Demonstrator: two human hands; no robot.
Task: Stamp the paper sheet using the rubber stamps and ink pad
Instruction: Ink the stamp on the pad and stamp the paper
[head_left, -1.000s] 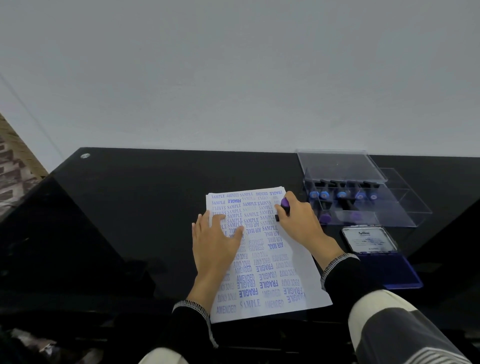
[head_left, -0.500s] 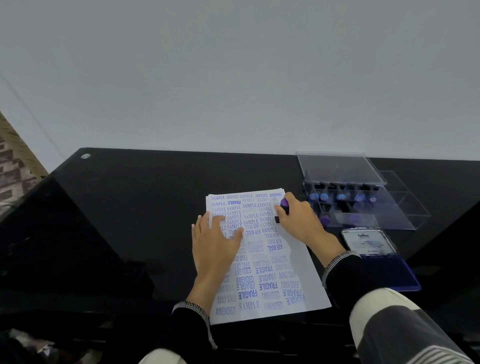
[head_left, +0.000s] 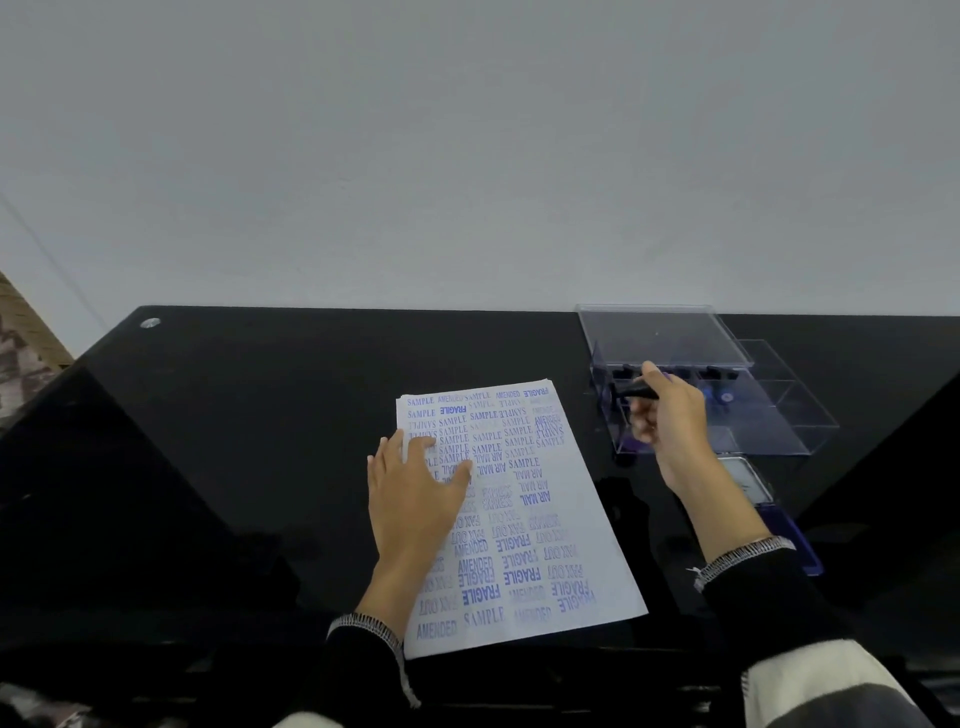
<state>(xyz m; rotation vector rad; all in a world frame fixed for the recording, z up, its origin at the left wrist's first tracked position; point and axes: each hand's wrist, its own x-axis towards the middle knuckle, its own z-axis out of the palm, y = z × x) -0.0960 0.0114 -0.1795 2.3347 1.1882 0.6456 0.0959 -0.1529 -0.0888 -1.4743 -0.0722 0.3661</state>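
Left hand (head_left: 415, 499) lies flat, fingers spread, pinning the blue-stamped white paper sheet (head_left: 540, 519); right hand (head_left: 670, 421) pinches a black rubber stamp (head_left: 638, 392) over the clear plastic stamp box (head_left: 779, 415), likely swapping it.

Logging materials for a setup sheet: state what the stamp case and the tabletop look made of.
Stamp case: clear hard plastic, glossy; the dark table shows through its walls and raised lid. Tabletop: probably black glass or lacquer, since it reflects like a mirror; cannot tell which.
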